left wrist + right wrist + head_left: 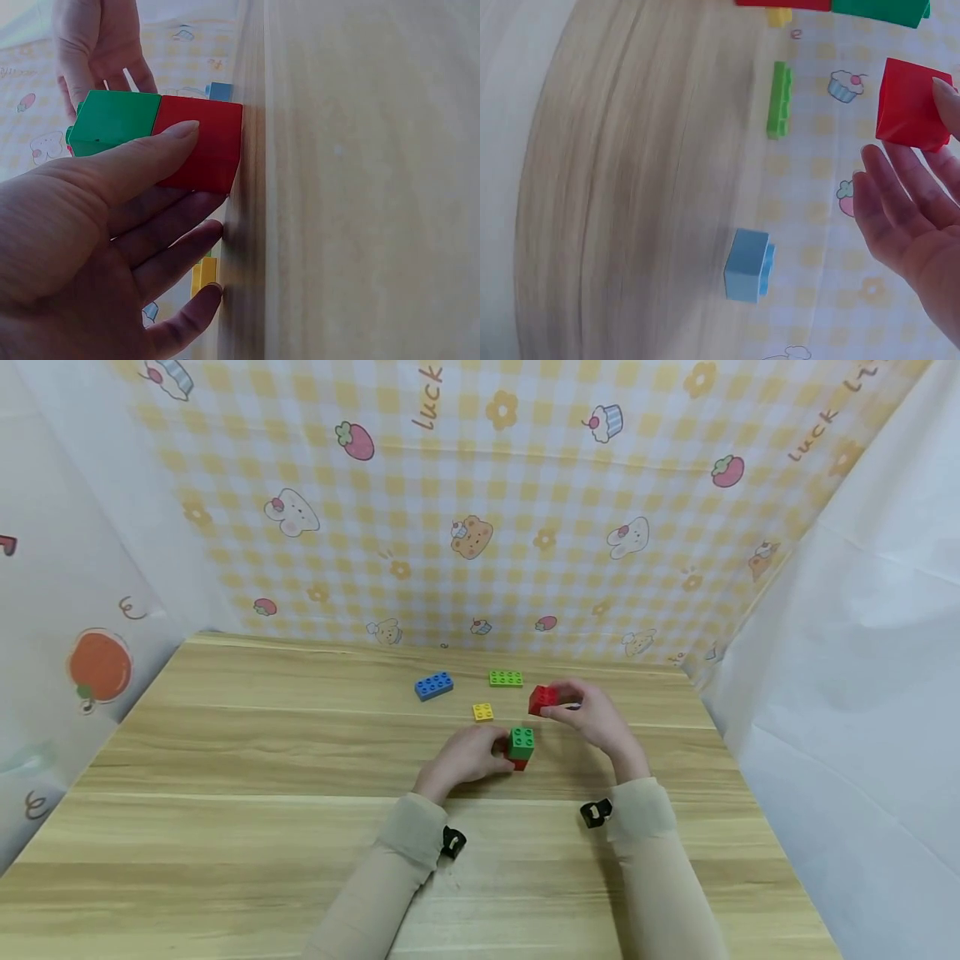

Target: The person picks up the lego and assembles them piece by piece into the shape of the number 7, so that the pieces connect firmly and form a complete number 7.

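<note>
My left hand (468,755) grips a small stack standing on the table, a green brick (521,741) on top of a red brick (206,142). In the left wrist view the thumb lies across the red brick's near face, with fingers behind it. Just beyond the stack, to its right, my right hand (596,718) pinches another red brick (911,103) between thumb and fingers. That brick is held above the table, apart from the stack. A light blue brick (747,266) stands on the table, mostly hidden by the right hand in the head view.
Behind the stack lie a yellow brick (483,712), a flat lime green brick (506,679) and a long blue brick (434,686). A patterned cloth (465,485) hangs behind the wooden table (262,752), and white sheets (847,610) flank both sides.
</note>
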A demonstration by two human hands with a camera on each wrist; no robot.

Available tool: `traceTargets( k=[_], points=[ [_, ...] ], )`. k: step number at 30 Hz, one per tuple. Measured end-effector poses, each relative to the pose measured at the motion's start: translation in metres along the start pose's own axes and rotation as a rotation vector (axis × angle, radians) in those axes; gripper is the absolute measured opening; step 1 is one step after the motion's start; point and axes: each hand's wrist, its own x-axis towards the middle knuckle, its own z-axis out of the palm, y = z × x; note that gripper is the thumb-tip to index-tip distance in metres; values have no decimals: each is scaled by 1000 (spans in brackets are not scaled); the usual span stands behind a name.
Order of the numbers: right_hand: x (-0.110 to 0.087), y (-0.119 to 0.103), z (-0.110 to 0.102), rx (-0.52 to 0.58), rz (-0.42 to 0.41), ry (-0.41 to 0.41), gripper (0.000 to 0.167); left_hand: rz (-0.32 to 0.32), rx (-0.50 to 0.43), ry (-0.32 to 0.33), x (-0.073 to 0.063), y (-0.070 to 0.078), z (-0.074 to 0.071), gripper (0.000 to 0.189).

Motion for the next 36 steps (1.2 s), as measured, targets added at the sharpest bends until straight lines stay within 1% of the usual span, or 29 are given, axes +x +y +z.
traceTargets(
  k=[5,13,17,18,24,25,28,32,36],
  points=[
    [-4,-2,3,69,5,33,42,-4,17,-2,0,0,0,26],
    [-21,-11,1,264,9,147,48,12,31,14,2,0,1,28],
    [-28,-16,-3,301,-4,173,47,16,28,15,2,0,2,28],
    [-31,-20,-4,306,-11,175,46,15,28,15,2,-1,1,28],
    [-40,-24,-5,313,-55,203,44,19,20,20,1,-2,0,26],
    [-39,-21,-4,312,-62,202,45,17,17,21,1,-2,0,26],
    [-40,-22,1,314,-70,177,43,6,19,20,0,-3,-1,25],
    [-41,-25,7,321,-67,125,42,5,16,16,-1,-2,-1,23],
    [-41,-27,10,292,-60,64,41,10,-11,9,-3,-1,-2,24]
  ],
)
